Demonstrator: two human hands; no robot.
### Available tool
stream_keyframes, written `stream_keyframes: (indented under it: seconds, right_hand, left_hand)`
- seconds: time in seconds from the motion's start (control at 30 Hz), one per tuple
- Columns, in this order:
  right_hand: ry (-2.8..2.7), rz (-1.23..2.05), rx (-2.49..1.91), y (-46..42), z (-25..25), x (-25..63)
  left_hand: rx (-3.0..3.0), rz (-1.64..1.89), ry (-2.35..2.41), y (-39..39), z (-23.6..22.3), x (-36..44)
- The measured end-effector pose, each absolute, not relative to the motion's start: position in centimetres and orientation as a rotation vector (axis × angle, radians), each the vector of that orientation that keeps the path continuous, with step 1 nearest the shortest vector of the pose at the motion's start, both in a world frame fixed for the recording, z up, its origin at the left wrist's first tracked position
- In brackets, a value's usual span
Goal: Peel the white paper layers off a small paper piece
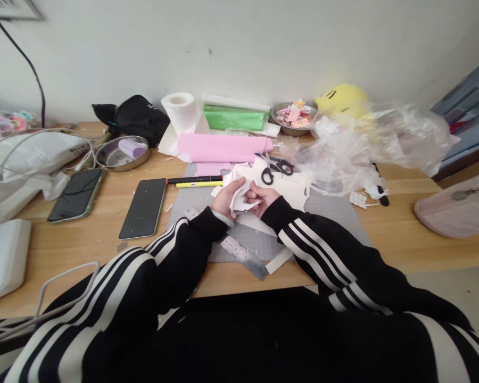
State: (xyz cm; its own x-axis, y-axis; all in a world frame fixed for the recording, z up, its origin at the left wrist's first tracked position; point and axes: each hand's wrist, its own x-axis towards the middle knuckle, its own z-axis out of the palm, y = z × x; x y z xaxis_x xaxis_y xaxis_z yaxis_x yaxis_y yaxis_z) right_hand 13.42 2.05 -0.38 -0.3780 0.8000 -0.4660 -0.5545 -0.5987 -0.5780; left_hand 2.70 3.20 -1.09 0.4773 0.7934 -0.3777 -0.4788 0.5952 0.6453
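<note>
A crumpled white sheet (239, 199), paper or thin cloth, is held up between my two hands over the cutting mat. My left hand (226, 196) grips its left side, thumb on top. Fingers curled, my right hand (265, 196) pinches its right edge. Beneath and behind them lie cream paper pieces (299, 186) on the grey cutting mat (339, 223). Black-handled scissors (277, 165) rest on the paper just beyond my right hand. A metal ruler (243, 255) lies slanted on the mat below my hands. Left of my left hand are a yellow marker (197, 184) and a black-and-red pen (193, 180).
Two phones (141, 208) and a metal bowl (122, 154) lie to the left. Behind stand a pink roll (225, 147), a white roll (179, 114) and a bowl of colourful cutouts (293, 117). Clear plastic bags (339, 154) and a pink pouch (455, 207) occupy the right.
</note>
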Motion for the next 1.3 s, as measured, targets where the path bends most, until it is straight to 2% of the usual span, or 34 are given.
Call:
stream_keyframes:
  seconds: [0.37, 0.77, 1.3]
  right_hand:
    - [-0.253, 2.062, -0.676, 2.3, -0.7, 14.2]
    - [-0.475, 1.939, -0.992, 1.9, -0.4, 13.1]
    - [-0.364, 2.057, -0.837, 2.1, -0.6, 13.6]
  left_hand:
    - [0.415, 0.833, 0.649, 3.4, -0.8, 2.6]
    - [0.537, 0.827, 0.671, 2.6, -0.5, 3.0]
    - [0.494, 0.825, 0.714, 2.9, -0.8, 2.9]
